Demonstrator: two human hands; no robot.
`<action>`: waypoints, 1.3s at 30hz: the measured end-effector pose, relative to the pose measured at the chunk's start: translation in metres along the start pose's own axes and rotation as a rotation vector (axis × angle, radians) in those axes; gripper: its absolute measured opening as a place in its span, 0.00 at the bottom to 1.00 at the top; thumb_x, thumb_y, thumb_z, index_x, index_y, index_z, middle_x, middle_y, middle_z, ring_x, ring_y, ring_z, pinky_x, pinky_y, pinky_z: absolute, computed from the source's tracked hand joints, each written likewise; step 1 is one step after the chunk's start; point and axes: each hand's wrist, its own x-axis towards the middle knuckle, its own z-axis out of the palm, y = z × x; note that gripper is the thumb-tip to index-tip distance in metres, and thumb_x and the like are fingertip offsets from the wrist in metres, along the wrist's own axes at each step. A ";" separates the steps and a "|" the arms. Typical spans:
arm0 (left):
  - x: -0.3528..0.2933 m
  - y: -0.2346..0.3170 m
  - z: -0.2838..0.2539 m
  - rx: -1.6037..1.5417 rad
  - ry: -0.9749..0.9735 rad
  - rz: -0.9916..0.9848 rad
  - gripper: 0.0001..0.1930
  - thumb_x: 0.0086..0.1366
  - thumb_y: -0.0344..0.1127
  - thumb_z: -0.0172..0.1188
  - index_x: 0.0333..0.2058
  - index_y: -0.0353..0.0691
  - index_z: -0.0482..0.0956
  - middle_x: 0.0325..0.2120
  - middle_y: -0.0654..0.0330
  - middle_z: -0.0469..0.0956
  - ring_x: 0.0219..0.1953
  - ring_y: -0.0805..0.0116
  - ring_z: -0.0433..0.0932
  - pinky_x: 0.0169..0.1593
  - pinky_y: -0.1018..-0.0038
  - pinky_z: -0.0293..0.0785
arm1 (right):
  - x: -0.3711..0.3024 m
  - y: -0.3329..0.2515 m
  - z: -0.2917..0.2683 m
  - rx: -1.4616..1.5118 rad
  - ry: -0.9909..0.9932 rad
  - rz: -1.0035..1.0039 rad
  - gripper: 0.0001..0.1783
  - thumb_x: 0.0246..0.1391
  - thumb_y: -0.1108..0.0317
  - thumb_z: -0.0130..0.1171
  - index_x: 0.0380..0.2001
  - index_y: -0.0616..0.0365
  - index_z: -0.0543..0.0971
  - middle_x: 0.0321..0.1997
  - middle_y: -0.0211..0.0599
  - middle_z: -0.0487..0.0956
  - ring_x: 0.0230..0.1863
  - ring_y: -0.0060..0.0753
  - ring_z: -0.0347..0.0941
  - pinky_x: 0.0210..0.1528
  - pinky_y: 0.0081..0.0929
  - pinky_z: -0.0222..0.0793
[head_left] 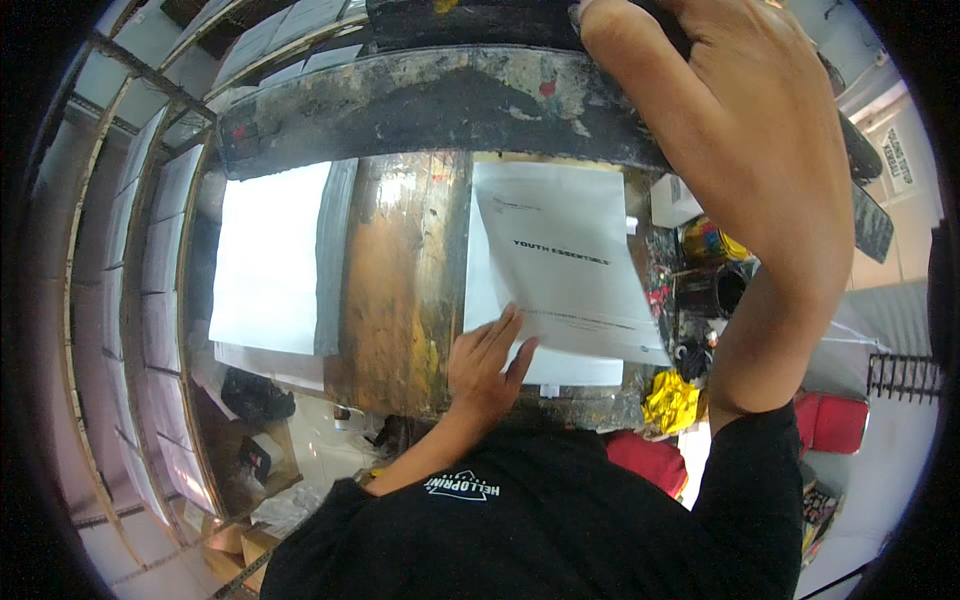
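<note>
A white printed sheet (565,265) with dark lettering lies tilted and bowed over other white paper (590,372) on the worn wooden board. My left hand (485,368) is at the sheet's lower left corner. Its fingers are stretched out with the thumb apart, and the fingertips meet the sheet's edge. My right hand (735,95) reaches far forward to the top of the view, curled at a dark, paint-stained frame (450,100). Its fingers are partly cut off by the picture's edge, so I cannot make out what they grip.
A stack of white paper (268,260) lies left on the board (395,270). Paint tins (710,240), a dark open container (712,290) and crumpled yellow material (670,402) stand on the right. Racks (165,330) holding sheets line the left. A red seat (835,422) is at lower right.
</note>
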 end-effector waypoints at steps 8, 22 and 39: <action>-0.009 -0.176 -0.163 0.136 0.032 -0.445 0.29 0.58 0.23 0.60 0.61 0.32 0.76 0.53 0.52 0.83 0.43 0.70 0.81 0.42 0.70 0.79 | 0.009 0.051 0.013 -0.400 0.217 -0.397 0.24 0.62 0.52 0.53 0.41 0.66 0.80 0.37 0.54 0.82 0.39 0.49 0.80 0.46 0.42 0.71; 0.088 -0.227 -0.179 -0.209 -0.308 -0.207 0.40 0.59 0.50 0.68 0.64 0.33 0.67 0.63 0.33 0.67 0.63 0.38 0.69 0.65 0.48 0.63 | -0.074 -0.015 0.047 -0.269 0.217 0.042 0.28 0.58 0.51 0.55 0.54 0.62 0.75 0.33 0.60 0.80 0.39 0.60 0.77 0.45 0.52 0.69; -0.189 -0.079 0.010 -1.448 -0.240 -1.556 0.63 0.58 0.88 0.34 0.75 0.39 0.41 0.73 0.44 0.52 0.73 0.43 0.55 0.72 0.49 0.56 | -0.346 0.075 0.322 -0.090 -0.338 -0.068 0.32 0.44 0.56 0.75 0.52 0.56 0.78 0.45 0.39 0.79 0.47 0.44 0.75 0.47 0.43 0.74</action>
